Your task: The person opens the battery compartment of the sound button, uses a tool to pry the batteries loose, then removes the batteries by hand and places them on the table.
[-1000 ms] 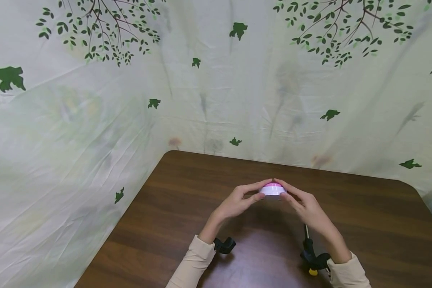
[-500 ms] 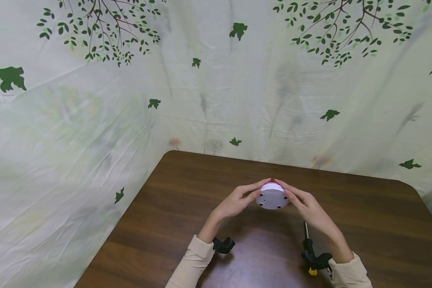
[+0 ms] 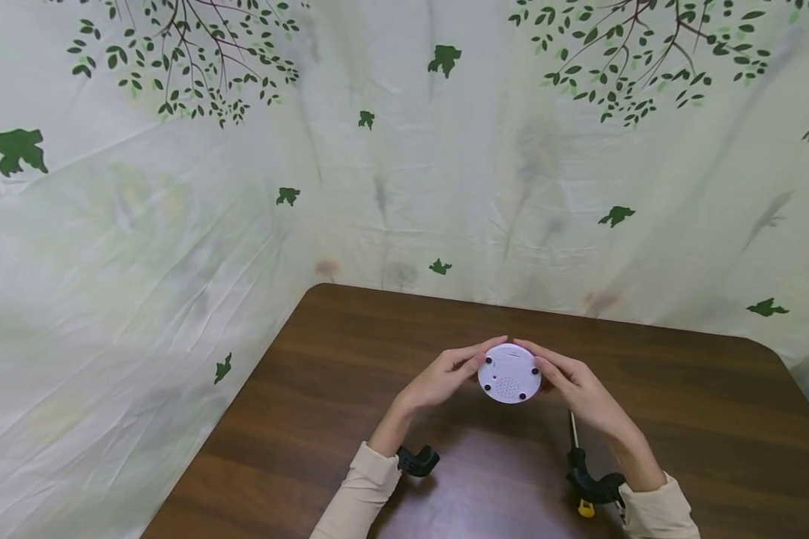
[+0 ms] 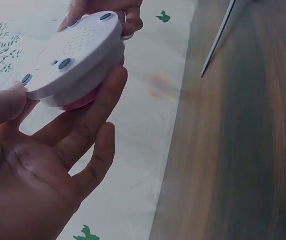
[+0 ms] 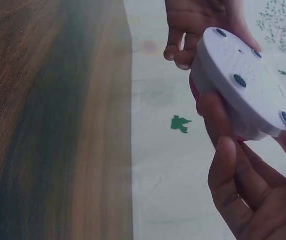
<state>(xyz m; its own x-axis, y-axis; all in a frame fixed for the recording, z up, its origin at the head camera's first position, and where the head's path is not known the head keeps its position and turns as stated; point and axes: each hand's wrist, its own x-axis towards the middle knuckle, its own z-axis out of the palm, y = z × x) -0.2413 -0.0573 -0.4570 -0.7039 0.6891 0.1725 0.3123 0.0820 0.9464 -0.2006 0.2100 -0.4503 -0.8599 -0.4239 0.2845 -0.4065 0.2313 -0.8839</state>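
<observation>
Disc of white plastic (image 3: 509, 373) is what we see held between two hands, in the air over the table (image 3: 297, 419), a little right of the scene's middle and toward the far edge. Its flat underside faces the head camera, so we make out four dark feet (image 3: 488, 388) near the rim and a patch of small holes (image 3: 508, 388); in the left wrist view a pink part (image 4: 85, 97) shows on the opposite face. The left hand (image 3: 438, 380) grasps the left side of the disc, its thumb on the rim and fingers behind. The right hand (image 3: 580, 385) grasps the right side in the same way, and the two hands' index fingertips almost meet above the top. Near the right wrist we notice a tool with a thin metal shaft (image 3: 574, 430), pointing to the far side. Black mounts sit at the left wrist (image 3: 419, 461) and right wrist (image 3: 600, 489), beside cream sleeves (image 3: 360, 486). Beyond the table, we see a pale leaf-printed cloth (image 3: 391, 187).
</observation>
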